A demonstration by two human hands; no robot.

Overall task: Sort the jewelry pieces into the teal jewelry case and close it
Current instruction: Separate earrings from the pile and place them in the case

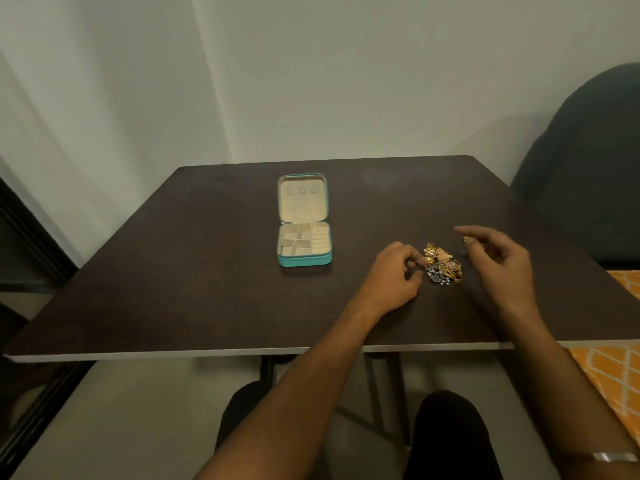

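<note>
The left hand (398,271) rested on the table (207,289) with its fingers curled and their tips pinching or touching the left side of the jewelry pile (443,263); whether they actually held a piece could not be told. The right hand (498,261) hovered just right of the pile, thumb and forefinger pinching 1 small gold piece (467,239) lifted clear of the heap, the other fingers loosely bent. Both forearms reached in across the table's near edge. The pile, a tangle of gold and silver-beaded items, lay toward the right side of the table, nearer its near edge than its far one. The teal jewelry case (304,259) stood well apart to the left, near the table's middle, its lid laid flat open toward the far edge. Its cream compartments and ring rolls appeared empty. By this judgement the sorting had barely begun: at most 1 piece was separated, none was stowed, and closing remained.
</note>
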